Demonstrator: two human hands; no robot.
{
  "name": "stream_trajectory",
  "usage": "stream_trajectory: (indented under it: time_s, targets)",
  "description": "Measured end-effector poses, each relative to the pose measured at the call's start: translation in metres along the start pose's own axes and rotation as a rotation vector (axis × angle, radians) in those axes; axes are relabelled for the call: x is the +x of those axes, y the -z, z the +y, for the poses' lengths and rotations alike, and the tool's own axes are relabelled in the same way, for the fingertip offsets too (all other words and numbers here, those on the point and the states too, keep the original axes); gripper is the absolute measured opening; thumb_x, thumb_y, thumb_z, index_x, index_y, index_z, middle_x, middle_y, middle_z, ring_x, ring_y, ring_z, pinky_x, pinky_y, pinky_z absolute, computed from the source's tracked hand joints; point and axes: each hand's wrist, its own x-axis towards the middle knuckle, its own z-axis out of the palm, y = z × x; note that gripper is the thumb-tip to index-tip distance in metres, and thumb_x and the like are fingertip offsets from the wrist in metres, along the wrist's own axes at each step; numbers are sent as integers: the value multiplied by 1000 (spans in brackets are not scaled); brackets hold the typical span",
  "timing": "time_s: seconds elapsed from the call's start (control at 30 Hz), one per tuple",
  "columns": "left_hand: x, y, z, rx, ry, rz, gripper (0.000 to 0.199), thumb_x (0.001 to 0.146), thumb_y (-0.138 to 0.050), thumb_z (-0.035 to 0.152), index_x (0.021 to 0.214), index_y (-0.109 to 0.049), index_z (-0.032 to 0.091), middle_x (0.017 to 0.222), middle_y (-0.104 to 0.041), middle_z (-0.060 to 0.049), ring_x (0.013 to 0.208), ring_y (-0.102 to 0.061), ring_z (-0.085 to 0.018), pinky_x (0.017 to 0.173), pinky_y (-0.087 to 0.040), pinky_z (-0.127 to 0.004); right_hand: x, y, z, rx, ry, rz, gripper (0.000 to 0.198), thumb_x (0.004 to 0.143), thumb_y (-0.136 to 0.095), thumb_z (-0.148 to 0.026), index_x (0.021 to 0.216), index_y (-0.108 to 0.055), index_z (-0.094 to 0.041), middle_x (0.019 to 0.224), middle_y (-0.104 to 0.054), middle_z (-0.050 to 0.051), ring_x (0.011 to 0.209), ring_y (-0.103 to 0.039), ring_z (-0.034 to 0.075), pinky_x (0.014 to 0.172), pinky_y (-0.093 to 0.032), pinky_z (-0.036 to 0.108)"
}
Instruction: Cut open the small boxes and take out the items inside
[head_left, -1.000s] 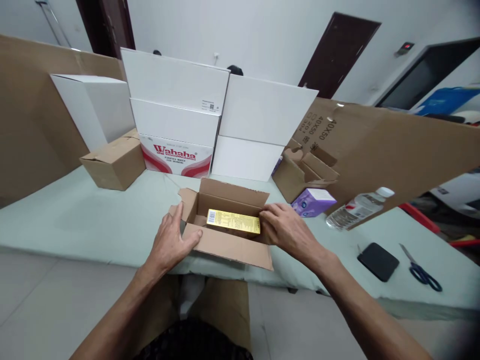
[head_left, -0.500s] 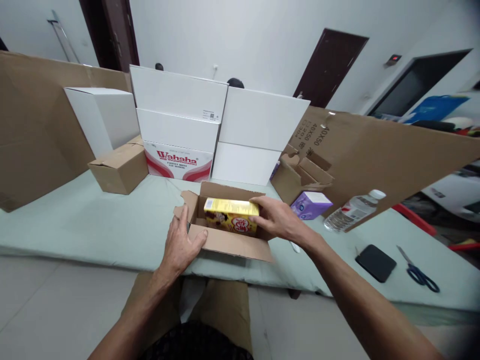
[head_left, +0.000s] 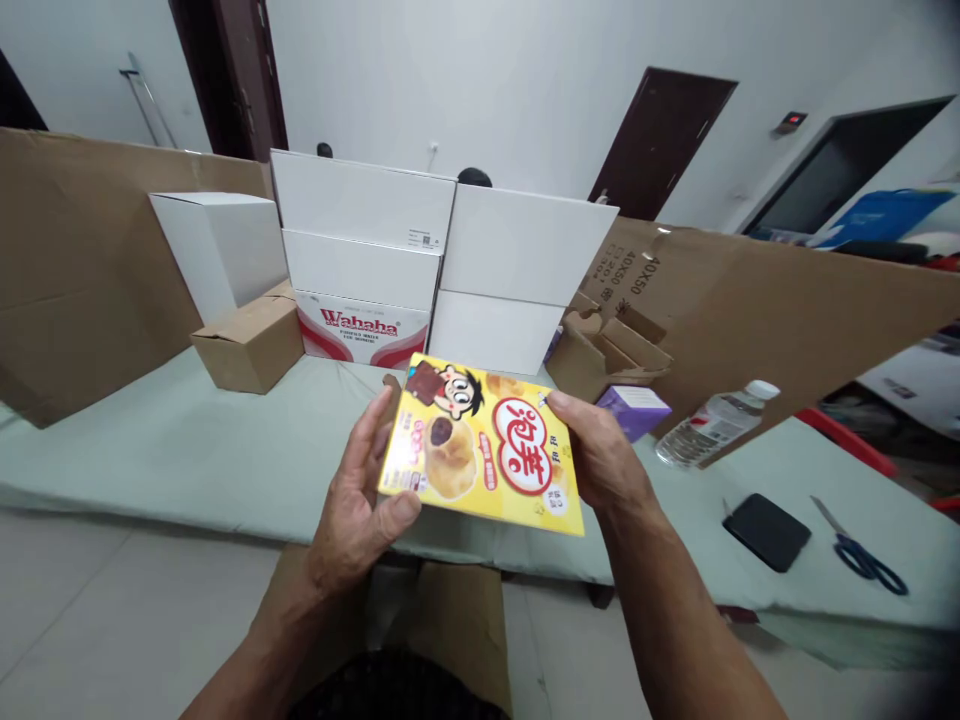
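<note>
A yellow snack box (head_left: 480, 445) with a cartoon child and a round puff printed on it is tilted so its broad face is turned up to me. My left hand (head_left: 356, 500) is closed at its left edge, thumb over the lower corner. On the right, my right hand (head_left: 611, 455) grips the other edge, thumb on top and fingers hidden beneath. Behind the snack box, only a small flap of the open brown carton (head_left: 391, 382) shows; the rest is covered.
A closed brown box (head_left: 251, 345) stands left, before a white box (head_left: 225, 245). A Wahaha carton (head_left: 367, 325) stands at the back. To the right are an open brown box (head_left: 581, 360), purple pack (head_left: 637, 412), water bottle (head_left: 712, 430), black flat object (head_left: 767, 532) and scissors (head_left: 862, 555).
The yellow snack box has come up out of the open brown carton and turned its broad face to me. My left hand has moved from the carton's edge to the snack box.
</note>
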Motion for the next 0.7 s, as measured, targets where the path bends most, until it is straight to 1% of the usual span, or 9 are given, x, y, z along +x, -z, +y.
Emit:
stream_trajectory:
  time_s: [0.07,0.13,0.23,0.3,0.37,0.43,0.53,0.6,0.7]
  targets:
    - [-3,-8,7,-43,83,69,75,83,-81,50,151,-53,36,163,-48,-7,144,-52,-36,114,-51,-48,-2,-4,2,-6,7,-21,54,73,-76,-71,87,-68,-20,64,-69,4,47,-57,17,42,-44,29]
    - [-2,-14,14,-94,163,146,70,84,-81,43,149,-57,32,157,-56,-8,139,-58,-35,112,-54,-47,-7,-7,3,-7,49,9,59,79,-68,-74,101,-70,-20,76,-74,6,57,-65,20,47,-50,30]
    - [8,-22,21,-242,265,221,75,85,-79,42,153,-51,27,148,-64,-12,130,-65,-34,107,-58,-49,-23,-14,13,-14,260,129,69,91,-51,-76,131,-64,-22,122,-74,15,94,-75,28,67,-61,37]
    - [17,-26,25,-293,299,241,80,84,-79,43,156,-48,24,144,-66,-14,127,-67,-35,105,-59,-51,-39,-21,26,-74,477,221,73,93,-47,-75,144,-56,-24,150,-59,17,122,-67,33,86,-62,44]
    - [23,-29,29,-297,309,221,82,84,-79,45,156,-46,24,145,-66,-15,128,-67,-37,106,-58,-52,-56,-31,42,-201,645,304,77,92,-55,-71,153,-48,-26,163,-44,16,141,-53,37,103,-56,52]
    - [23,-33,32,-298,301,173,82,87,-76,49,158,-44,25,151,-61,-14,135,-61,-37,109,-56,-52,-70,-43,57,-284,701,399,76,94,-62,-58,159,-40,-28,167,-39,14,147,-46,37,112,-49,57]
    - [10,-40,36,-300,277,137,82,90,-69,55,160,-41,25,159,-53,-13,146,-50,-38,114,-52,-51,-82,-61,68,-203,691,568,63,100,-56,-38,160,-40,-29,161,-47,13,142,-52,32,108,-52,54]
    - [-4,-45,36,-296,270,132,80,93,-64,56,162,-37,26,162,-50,-12,148,-48,-38,116,-51,-51,-85,-70,68,-127,681,653,56,102,-52,-34,157,-45,-27,156,-54,14,137,-57,31,105,-55,52]
    - [-21,-53,32,-309,234,145,78,98,-60,52,165,-29,29,163,-48,-12,147,-49,-37,115,-51,-50,-88,-77,64,-60,674,704,53,102,-53,-34,154,-50,-25,149,-60,14,133,-60,31,104,-55,52]
